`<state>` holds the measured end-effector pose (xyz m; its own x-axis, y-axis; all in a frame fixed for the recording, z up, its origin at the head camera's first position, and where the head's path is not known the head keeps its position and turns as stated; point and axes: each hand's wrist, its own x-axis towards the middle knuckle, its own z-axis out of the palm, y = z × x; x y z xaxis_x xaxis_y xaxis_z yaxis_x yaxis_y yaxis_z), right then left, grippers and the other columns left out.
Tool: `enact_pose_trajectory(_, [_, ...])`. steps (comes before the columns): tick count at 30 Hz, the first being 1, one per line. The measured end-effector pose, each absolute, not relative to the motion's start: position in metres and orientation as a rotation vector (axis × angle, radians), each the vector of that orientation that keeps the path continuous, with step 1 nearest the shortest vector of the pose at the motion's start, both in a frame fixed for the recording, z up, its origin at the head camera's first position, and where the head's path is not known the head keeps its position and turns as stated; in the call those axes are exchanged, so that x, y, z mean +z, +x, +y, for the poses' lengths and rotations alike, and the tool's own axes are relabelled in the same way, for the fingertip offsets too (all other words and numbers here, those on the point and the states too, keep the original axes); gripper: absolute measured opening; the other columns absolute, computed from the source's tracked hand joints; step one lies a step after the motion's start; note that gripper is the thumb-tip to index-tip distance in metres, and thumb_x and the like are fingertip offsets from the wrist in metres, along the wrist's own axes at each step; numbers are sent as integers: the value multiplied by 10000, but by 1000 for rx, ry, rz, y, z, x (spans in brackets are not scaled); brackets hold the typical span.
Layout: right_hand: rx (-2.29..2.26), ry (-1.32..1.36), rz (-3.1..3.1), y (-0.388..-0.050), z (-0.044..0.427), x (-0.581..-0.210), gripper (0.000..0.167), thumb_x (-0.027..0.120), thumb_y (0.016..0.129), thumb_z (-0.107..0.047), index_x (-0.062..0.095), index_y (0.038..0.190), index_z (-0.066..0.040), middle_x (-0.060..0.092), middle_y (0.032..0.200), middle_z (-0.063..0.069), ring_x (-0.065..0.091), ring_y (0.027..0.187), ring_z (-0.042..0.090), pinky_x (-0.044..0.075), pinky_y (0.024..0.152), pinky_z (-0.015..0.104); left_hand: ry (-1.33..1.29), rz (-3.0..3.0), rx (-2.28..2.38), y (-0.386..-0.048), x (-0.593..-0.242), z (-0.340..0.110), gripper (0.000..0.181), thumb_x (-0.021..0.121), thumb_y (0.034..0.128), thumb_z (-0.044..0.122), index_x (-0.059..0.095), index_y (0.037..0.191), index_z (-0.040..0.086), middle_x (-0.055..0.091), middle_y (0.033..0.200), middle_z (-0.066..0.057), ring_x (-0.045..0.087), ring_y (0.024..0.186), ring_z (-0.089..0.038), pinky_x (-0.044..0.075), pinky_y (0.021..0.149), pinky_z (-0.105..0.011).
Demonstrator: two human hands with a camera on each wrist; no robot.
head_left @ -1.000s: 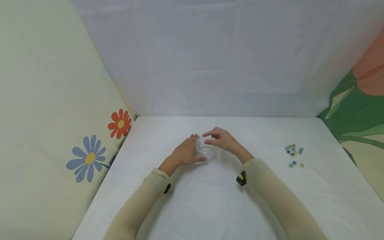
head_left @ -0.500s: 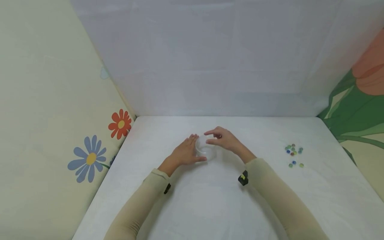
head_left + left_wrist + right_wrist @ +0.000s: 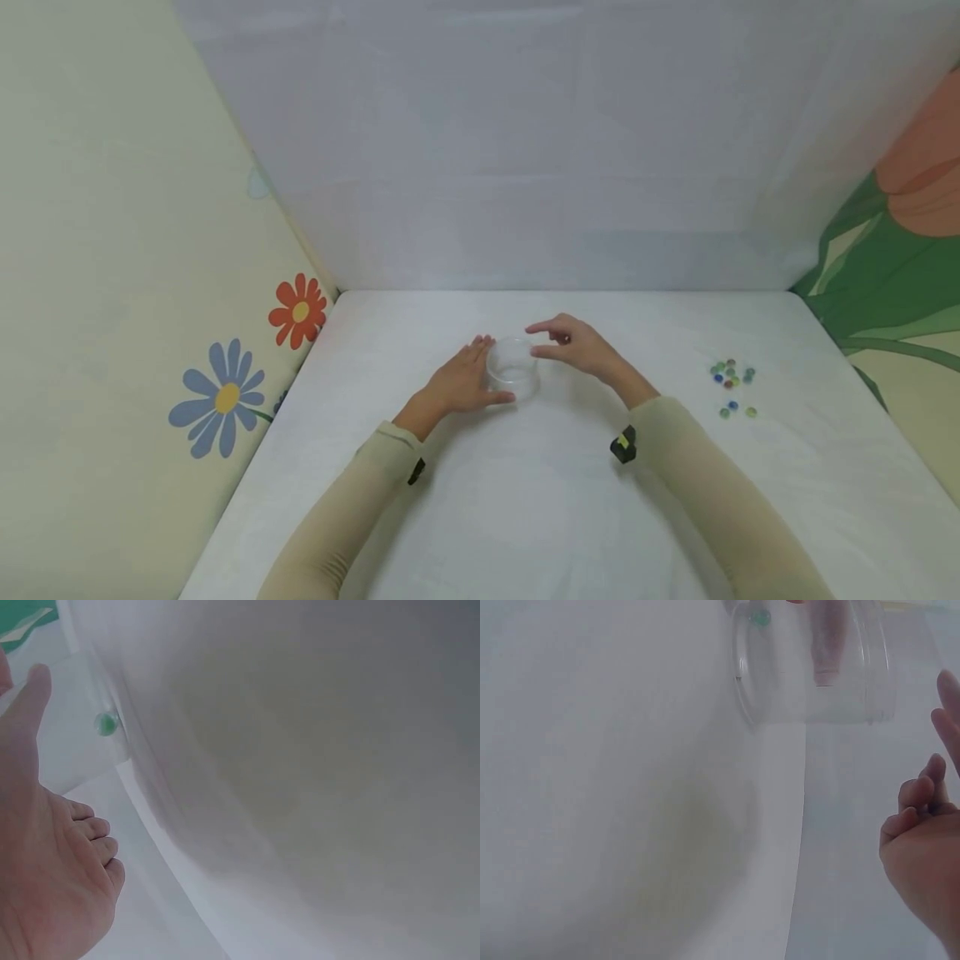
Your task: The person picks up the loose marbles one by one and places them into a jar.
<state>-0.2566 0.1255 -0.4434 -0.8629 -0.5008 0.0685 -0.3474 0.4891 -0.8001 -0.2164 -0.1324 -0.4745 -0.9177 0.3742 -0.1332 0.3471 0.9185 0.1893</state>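
Observation:
A clear round container [image 3: 513, 369] stands upright on the white table. The left hand [image 3: 463, 380] lies round its left side, fingers behind and thumb in front, touching the wall. Just right of the rim is the right hand [image 3: 576, 343], thumb and index finger apart with nothing between them, the other fingers curled in. In the left wrist view a green marble [image 3: 106, 724] lies at the container's bottom, beside the left hand [image 3: 56, 855]. The right wrist view has the same marble [image 3: 760, 616] inside the container [image 3: 802, 682], with the right hand [image 3: 926, 832] beside it.
Several coloured glass marbles [image 3: 728, 379] lie in a loose group on the table's right side, with a few more, one of them blue [image 3: 732, 406], just in front. A white cloth wall [image 3: 555, 208] rises behind the table, and flower-patterned walls flank it.
The right hand has moved to the right, from over the container to beside its rim, thumb and index finger still apart. The left hand has stayed at the container.

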Motion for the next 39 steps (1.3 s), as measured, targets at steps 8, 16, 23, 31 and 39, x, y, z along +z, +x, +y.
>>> enact_pose_trajectory(8, [-1337,-740,2558,-255,143,-442,445,752,931,-330,667,1344,-188,534,992,63,460,875,216,440,709,310,539,2903,243,-217,-473,-131,1167,584,860,766,125,1615,3,127,1691,-153,97,1568,-282,128,1277,-384])
enact_pose_trajectory(16, [-1346,-655,2560,-253,163,-446,416,747,940,-290,670,1339,-202,524,999,73,456,889,235,434,709,328,550,2915,247,-218,-478,-131,1169,581,858,770,134,1611,-4,142,1688,-157,108,1566,-284,127,1277,-382])
enact_pose_trajectory(23, [-1296,-623,2608,-250,179,-449,426,748,939,-262,664,1352,-197,519,987,73,446,877,233,420,698,325,548,2919,241,-219,-480,-131,1166,576,866,765,111,1615,1,125,1692,-149,99,1568,-273,122,1276,-369])
enact_pose_trajectory(31, [-1278,-599,2637,-244,200,-450,458,763,926,-295,657,1361,-197,513,984,80,443,887,235,426,706,333,550,2906,270,-217,-475,-132,1163,594,867,749,111,1614,0,120,1691,-154,94,1568,-279,118,1277,-376])
enact_pose_trajectory(39, [-1254,-614,2681,-237,227,-452,471,740,944,-285,631,1387,-169,513,965,72,443,858,222,419,678,301,549,2913,257,-216,-475,-131,1164,586,864,759,110,1617,9,114,1692,-144,89,1568,-271,113,1276,-370])
